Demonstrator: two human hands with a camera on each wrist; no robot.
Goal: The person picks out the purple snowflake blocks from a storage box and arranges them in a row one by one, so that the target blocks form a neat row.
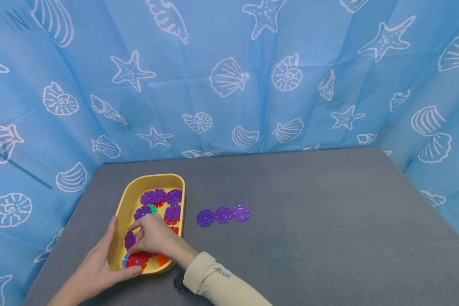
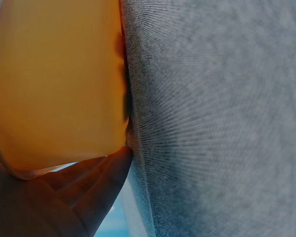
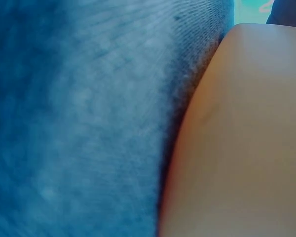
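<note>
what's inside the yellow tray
The yellow tray holds flower-shaped pieces in purple and red, plus bits of green, blue and orange; whatever lies beneath the right hand is hidden.

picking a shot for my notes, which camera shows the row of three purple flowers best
The head view: it shows all three purple flowers uncovered, beside the yellow tray. Neither wrist view shows any of them.

The yellow tray [image 1: 133, 199] looks smooth plastic, the purple discs [image 1: 223, 210] shiny plastic, the grey tabletop [image 1: 321, 221] matt, textured cloth.
</note>
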